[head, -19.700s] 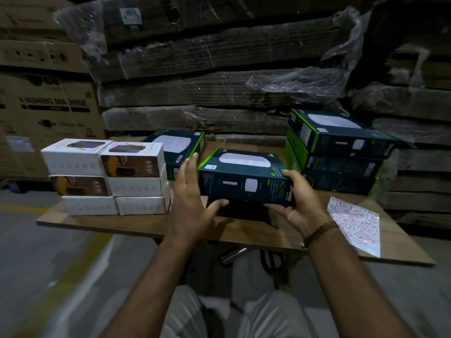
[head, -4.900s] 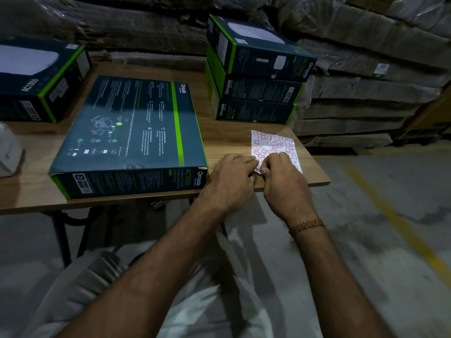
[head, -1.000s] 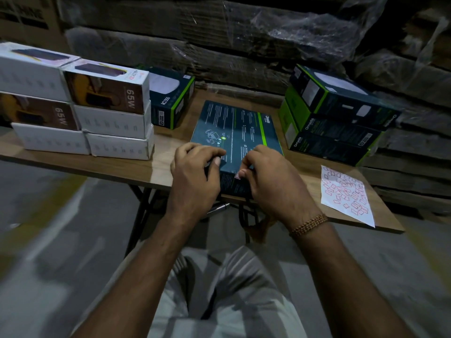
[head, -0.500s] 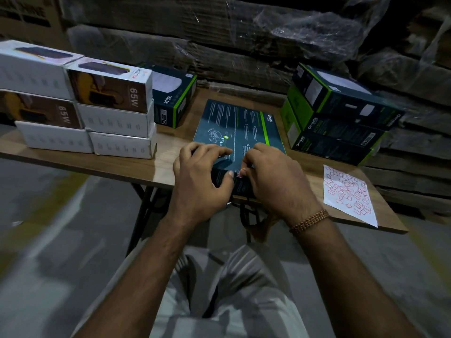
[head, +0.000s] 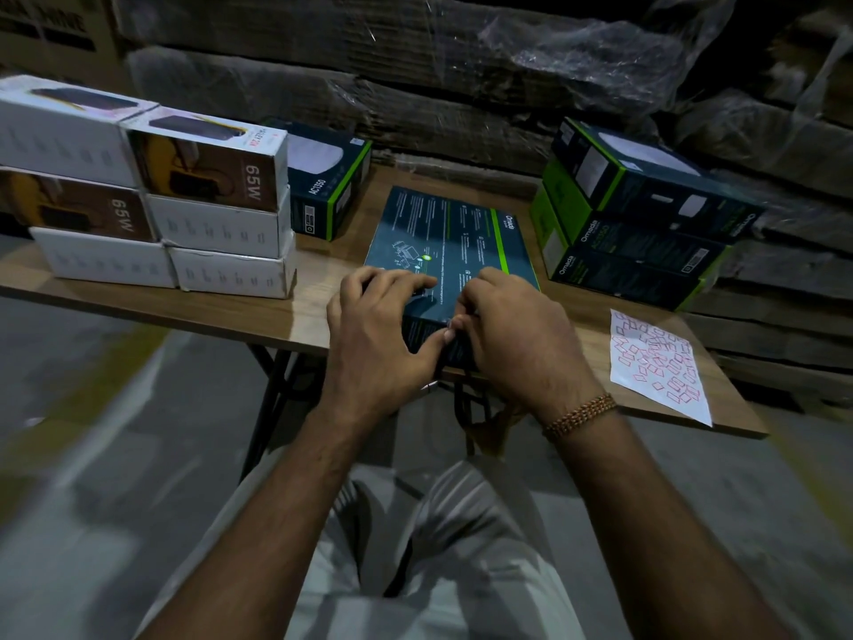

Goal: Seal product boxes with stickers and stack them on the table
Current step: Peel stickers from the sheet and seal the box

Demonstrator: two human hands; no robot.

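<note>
Our left grip (head: 374,334) has slid its thumb down onto the near side face of the dark box (head: 450,251) at the counter's (head: 221,311) front edge, meeting our right grip (head: 512,334), whose fingertips have tucked closer together there.

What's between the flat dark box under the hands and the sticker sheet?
Only bare table. In the head view nothing lies between the flat dark box and the sticker sheet.
</note>
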